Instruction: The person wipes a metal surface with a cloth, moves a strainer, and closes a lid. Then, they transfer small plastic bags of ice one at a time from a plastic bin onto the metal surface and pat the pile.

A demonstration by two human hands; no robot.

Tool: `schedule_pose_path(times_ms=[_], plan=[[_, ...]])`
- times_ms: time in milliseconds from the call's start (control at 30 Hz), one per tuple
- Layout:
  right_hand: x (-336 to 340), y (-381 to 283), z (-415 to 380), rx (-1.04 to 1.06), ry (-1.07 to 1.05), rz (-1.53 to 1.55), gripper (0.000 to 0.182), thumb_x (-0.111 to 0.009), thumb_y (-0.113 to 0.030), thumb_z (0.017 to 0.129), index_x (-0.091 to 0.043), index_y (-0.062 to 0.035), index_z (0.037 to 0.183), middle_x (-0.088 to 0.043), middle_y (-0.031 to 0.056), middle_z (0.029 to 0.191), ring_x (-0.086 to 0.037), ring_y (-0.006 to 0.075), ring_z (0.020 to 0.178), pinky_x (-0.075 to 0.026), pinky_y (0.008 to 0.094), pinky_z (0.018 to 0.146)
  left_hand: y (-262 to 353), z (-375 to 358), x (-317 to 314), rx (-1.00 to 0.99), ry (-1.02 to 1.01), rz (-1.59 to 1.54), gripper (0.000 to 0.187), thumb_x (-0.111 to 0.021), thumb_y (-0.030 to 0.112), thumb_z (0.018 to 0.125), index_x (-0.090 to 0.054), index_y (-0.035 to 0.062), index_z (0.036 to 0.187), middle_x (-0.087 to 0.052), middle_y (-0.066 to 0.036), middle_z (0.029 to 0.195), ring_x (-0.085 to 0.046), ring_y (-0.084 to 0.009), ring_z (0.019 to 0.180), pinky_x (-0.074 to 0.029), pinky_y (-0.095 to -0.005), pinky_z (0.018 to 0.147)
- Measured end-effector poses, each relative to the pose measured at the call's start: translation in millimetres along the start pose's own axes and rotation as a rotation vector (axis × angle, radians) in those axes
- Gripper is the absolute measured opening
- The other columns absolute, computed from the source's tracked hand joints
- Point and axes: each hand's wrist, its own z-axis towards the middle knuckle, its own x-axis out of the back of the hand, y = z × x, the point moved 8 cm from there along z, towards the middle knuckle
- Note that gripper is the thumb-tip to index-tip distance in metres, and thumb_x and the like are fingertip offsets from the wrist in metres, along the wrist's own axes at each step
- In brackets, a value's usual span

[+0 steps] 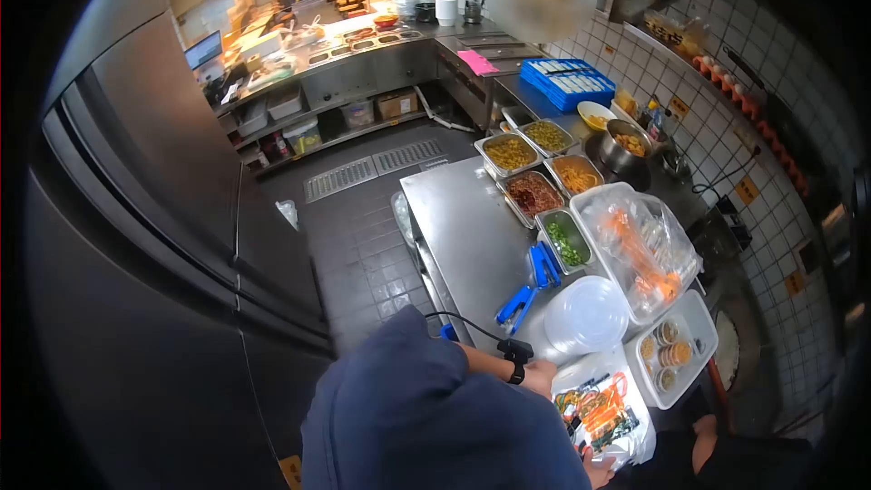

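Observation:
My left hand (pixel 540 377), with a black band and a small black device on its wrist, is closed at the upper left edge of a white plastic bag (pixel 642 436). Colourful orange, black and green packets (pixel 599 410) show in the bag. At its lower edge my right hand (pixel 599 470) is only partly visible, its fingers closed on the plastic. A stack of round clear plastic lids (pixel 587 313) stands just above my left hand. Beyond it, a blue clamp-like tool (pixel 531 289) lies on the steel counter (pixel 454 218). My dark blue sleeve hides part of the view.
Metal pans of chopped food (pixel 508 154) line the counter's far side, with green pieces (pixel 567 240) in the nearest. A clear bag in a tub (pixel 635 249) and a tub of small jars (pixel 673 354) stand right. Another person's hand (pixel 703 443) shows lower right. Steel cabinets (pixel 163 263) stand left.

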Motion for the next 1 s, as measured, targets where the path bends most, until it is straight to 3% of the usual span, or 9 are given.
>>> schedule_pose_path(times_ms=[167, 267, 333, 400, 567, 667, 767, 867, 1000], plan=[[13.6, -19.6, -17.6, 0.22, 0.16, 0.133, 0.074, -0.066, -0.041, 0.066, -0.046, 0.0112, 0.115, -0.047, 0.0289, 0.118, -0.041, 0.041, 0.11, -0.027, 0.0472, 0.098, -29.5, 22.2, -18.7, -0.12, 0.013, -0.13, 0.044, -0.072, 0.031, 0.057, -0.062, -0.0032, 0.082, -0.062, -0.019, 0.078, -0.061, -0.0302, 0.071, -0.047, -0.0386, 0.063], [22.9, -16.1, 5.3, 0.216, 0.164, 0.087, 0.037, -0.067, -0.029, 0.065, -0.056, 0.0002, 0.084, -0.057, 0.0188, 0.084, -0.055, 0.0342, 0.08, -0.043, 0.0427, 0.073, -25.7, 21.9, -12.4, -0.049, -0.06, -0.032, 0.05, -0.074, 0.027, 0.058, -0.059, -0.0014, 0.096, -0.062, -0.018, 0.089, -0.061, -0.0281, 0.081, -0.047, -0.0363, 0.073], [22.0, 5.2, 22.8, -0.05, -0.157, -0.176, 0.046, -0.067, -0.042, 0.062, -0.064, -0.0097, 0.094, -0.059, 0.0211, 0.101, -0.047, 0.0386, 0.107, -0.035, 0.049, 0.091, 13.7, 3.3, 1.3, -0.041, -0.092, -0.251, 0.042, -0.069, 0.013, 0.063, -0.057, -0.003, 0.1, -0.062, -0.016, 0.09, -0.061, -0.0244, 0.079, -0.047, -0.0351, 0.071], [34.6, 32.6, 42.6, -0.156, 0.151, -0.315, 0.045, -0.066, -0.038, 0.065, -0.064, -0.0154, 0.104, -0.034, 0.0301, 0.131, -0.022, 0.0459, 0.126, -0.029, 0.0552, 0.095, 37.2, -4.2, 4.8, -0.005, -0.095, -0.398, 0.042, -0.069, 0.013, 0.064, -0.056, -0.0038, 0.1, -0.062, -0.017, 0.088, -0.061, -0.026, 0.078, -0.048, -0.0363, 0.07], [192.6, -8.5, 75.1, 0.291, 0.646, 0.35, 0.045, -0.066, -0.014, 0.074, -0.055, -0.0094, 0.118, -0.054, 0.0164, 0.117, -0.056, 0.0301, 0.099, -0.045, 0.0355, 0.084, 39.4, 6.2, 9.0, -0.032, -0.071, -0.136, 0.053, -0.074, 0.029, 0.06, -0.055, -0.0043, 0.097, -0.062, -0.018, 0.085, -0.061, -0.0314, 0.076, -0.048, -0.0396, 0.069], [225.2, 3.0, 93.9, 0.13, 0.683, 0.781, 0.051, -0.062, -0.008, 0.078, -0.046, -0.0091, 0.127, -0.059, 0.0105, 0.107, -0.059, 0.0193, 0.087, -0.047, 0.0271, 0.072, -52.0, 56.1, -32.2, -0.374, 0.215, 0.387, 0.059, -0.074, 0.037, 0.058, -0.055, -0.0052, 0.094, -0.06, -0.019, 0.083, -0.059, -0.0327, 0.073, -0.047, -0.0415, 0.066], [195.5, 3.7, 119.4, 0.15, 0.707, 0.839, 0.048, -0.061, -0.006, 0.079, -0.048, -0.0089, 0.125, -0.06, 0.0058, 0.094, -0.058, 0.013, 0.079, -0.047, 0.0233, 0.065, -28.9, 54.8, -28.9, -0.25, 0.0, 0.37, 0.052, -0.069, 0.04, 0.063, -0.058, -0.0036, 0.089, -0.06, -0.02, 0.08, -0.058, -0.0352, 0.071, -0.045, -0.0432, 0.063], [121.2, -45.2, 125.7, 0.199, 0.189, 0.912, 0.023, -0.061, -0.013, 0.081, -0.063, -0.0049, 0.102, -0.063, 0.0098, 0.092, -0.059, 0.0207, 0.079, -0.047, 0.0313, 0.072, -24.7, 49.5, -20.8, -0.4, 0.192, -0.053, 0.041, -0.064, 0.038, 0.069, -0.062, -0.0006, 0.083, -0.061, -0.019, 0.077, -0.058, -0.0353, 0.07, -0.045, -0.0436, 0.062], [69.0, -137.9, 76.9, 0.686, -0.553, 1.003, 0.023, -0.061, -0.02, 0.083, -0.063, -0.0064, 0.102, -0.065, 0.0091, 0.091, -0.06, 0.0168, 0.082, -0.047, 0.0296, 0.072, -1.5, 39.5, -27.5, -0.225, -0.132, 0.303, 0.033, -0.058, 0.028, 0.082, -0.054, 0.0025, 0.102, -0.06, -0.01, 0.093, -0.058, -0.0246, 0.084, -0.045, -0.037, 0.077]])
